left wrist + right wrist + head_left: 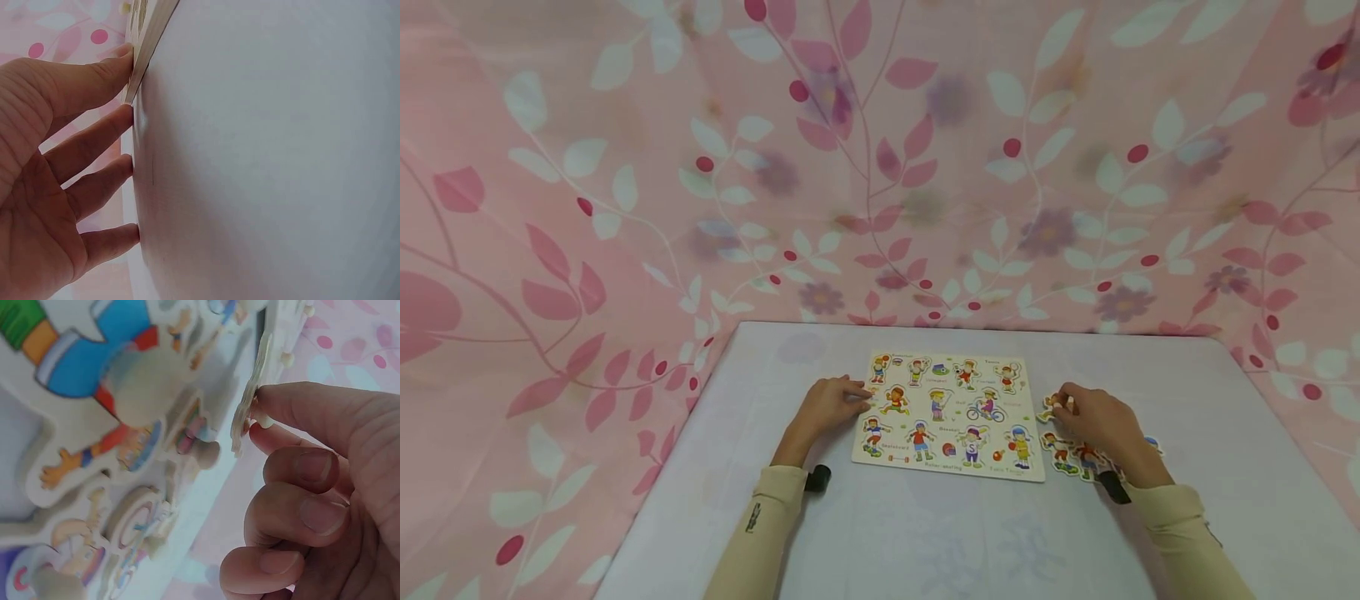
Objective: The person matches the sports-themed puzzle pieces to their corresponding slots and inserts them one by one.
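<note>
A pale wooden puzzle board (859,450) printed with figures of children playing sports lies flat on the table. My left hand (833,408) is at its left side. In the left wrist view, the thumb (109,74) rests on the board's edge, and the other fingertips touch the tabletop beside it. Right of the board, my right hand (1101,421) pinches a puzzle piece (1047,409) by its small knob between thumb and forefinger. The right wrist view has this held piece (250,394) nearly edge-on, its picture hidden; the remaining fingers are curled beneath.
Several loose knobbed puzzle pieces (1060,452) lie overlapping below the right hand, partly hidden by it. One loose piece with blue shorts (122,328) looms large in the right wrist view. A white cloth covers the table (940,550), and a pink floral curtain (880,192) hangs behind it.
</note>
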Demonstrator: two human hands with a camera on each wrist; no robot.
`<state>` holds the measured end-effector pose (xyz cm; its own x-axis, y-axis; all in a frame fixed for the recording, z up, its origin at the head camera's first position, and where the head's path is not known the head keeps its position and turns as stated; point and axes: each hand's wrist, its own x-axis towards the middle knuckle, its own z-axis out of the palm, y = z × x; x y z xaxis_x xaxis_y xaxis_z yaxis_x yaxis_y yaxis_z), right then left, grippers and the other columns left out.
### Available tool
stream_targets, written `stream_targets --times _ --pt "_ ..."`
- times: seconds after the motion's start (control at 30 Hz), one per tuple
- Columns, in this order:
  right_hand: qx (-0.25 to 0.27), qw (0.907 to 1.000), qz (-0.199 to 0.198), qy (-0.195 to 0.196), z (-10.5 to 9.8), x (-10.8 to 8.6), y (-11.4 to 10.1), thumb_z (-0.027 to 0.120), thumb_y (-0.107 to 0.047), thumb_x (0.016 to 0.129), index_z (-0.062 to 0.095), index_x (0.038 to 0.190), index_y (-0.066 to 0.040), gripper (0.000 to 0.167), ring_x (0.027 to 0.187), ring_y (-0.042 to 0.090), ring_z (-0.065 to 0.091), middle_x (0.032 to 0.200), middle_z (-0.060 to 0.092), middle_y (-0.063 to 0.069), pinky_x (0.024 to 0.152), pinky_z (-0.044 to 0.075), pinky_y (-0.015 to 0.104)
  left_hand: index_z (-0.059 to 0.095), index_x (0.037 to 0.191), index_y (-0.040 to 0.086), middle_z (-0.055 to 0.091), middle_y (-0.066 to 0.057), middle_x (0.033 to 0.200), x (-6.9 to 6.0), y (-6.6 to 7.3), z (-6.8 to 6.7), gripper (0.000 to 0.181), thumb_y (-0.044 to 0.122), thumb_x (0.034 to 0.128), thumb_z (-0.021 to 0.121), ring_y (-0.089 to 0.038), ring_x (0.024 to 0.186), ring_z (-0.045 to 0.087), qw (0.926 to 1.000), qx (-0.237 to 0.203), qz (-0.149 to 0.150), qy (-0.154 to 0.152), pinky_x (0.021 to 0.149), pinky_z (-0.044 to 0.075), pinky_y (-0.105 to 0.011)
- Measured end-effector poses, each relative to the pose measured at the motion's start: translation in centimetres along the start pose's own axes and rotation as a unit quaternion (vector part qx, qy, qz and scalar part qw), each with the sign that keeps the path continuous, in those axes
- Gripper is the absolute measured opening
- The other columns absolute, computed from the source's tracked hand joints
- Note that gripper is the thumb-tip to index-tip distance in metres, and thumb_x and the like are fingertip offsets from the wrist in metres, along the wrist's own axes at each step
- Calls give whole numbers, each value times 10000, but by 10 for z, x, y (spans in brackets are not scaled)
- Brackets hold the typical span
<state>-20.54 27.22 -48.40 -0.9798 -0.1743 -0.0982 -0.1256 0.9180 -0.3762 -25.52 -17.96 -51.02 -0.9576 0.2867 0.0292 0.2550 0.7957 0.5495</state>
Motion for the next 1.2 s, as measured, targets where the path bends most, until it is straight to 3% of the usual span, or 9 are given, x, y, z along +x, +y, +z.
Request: stream_targets --times 0.2,0.4,0.87,1.2 --pt "-49 9996 -185 191 -4 -3 -10 664 -251 937 618 1086 -51 254 552 154 446 692 524 -15 484 351 299 804 1025 179 682 -1 1226 -1 2 -1 199 249 839 802 -293 1324 486 10000 -28 21 -26 1110 319 -509" --pt "69 9995 -278 141 3 2 -28 657 -266 946 612 1099 -79 246 530 148 433 678 506 -20 463 331 298 803 1030 169 686 -12 1220 -1 0 0 205 241 838 802 -303 1317 493 9999 -84 127 7 1106 325 -507" --pt "185 9947 -955 320 31 19 -90 699 -263 923 631 1032 -139 178 506 115 409 623 481 -69 459 309 279 804 1031 194 685 -3 1219 1 -4 1 206 262 837 804 -290 1311 500 9999 -17 153 17 1100 339 -497" --pt "214 9931 -1119 274 48 36 -128 682 -287 921 635 1000 -192 132 519 100 419 626 484 -80 459 302 263 804 1028 197 684 3 1220 2 -6 2 207 271 834 806 -282 1309 504 9998 -106 143 73 1104 336 -492"
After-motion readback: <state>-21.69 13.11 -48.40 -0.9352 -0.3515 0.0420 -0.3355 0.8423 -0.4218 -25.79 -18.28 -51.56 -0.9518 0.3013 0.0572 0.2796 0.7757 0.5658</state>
